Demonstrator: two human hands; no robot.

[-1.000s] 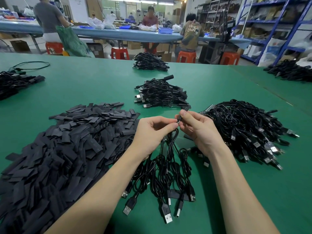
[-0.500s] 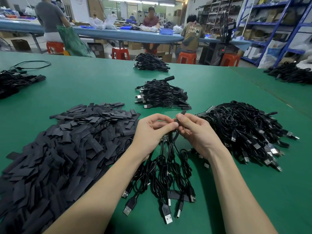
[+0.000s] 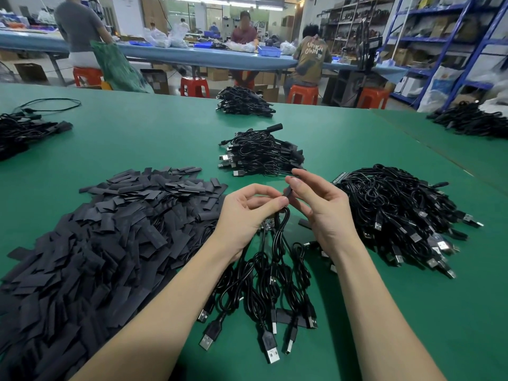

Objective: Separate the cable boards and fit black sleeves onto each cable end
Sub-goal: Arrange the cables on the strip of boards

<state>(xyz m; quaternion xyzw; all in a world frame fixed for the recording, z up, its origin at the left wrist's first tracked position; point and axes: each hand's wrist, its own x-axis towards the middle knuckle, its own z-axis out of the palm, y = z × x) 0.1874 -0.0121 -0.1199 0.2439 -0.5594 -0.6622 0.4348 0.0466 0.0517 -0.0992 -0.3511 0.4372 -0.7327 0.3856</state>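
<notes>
My left hand (image 3: 247, 213) pinches the top of a bunch of black USB cables (image 3: 264, 287) whose plugs hang toward me; a small circuit board (image 3: 266, 224) shows just under its fingers. My right hand (image 3: 320, 207) holds a short black sleeve (image 3: 287, 191) between thumb and forefinger, right at the cable end that the left fingertips grip. A big heap of flat black sleeves (image 3: 104, 237) lies to the left. An untidy pile of cables (image 3: 398, 213) lies to the right.
A smaller cable pile (image 3: 261, 154) sits just beyond my hands, another (image 3: 242, 103) at the far edge of the green table (image 3: 143, 133). More cables lie far left (image 3: 22, 130) and far right (image 3: 472, 121). People sit on red stools at a blue bench behind.
Both hands rose slightly. My right fingers slid up along the sleeve and spread a little, and the gap between the two hands widened.
</notes>
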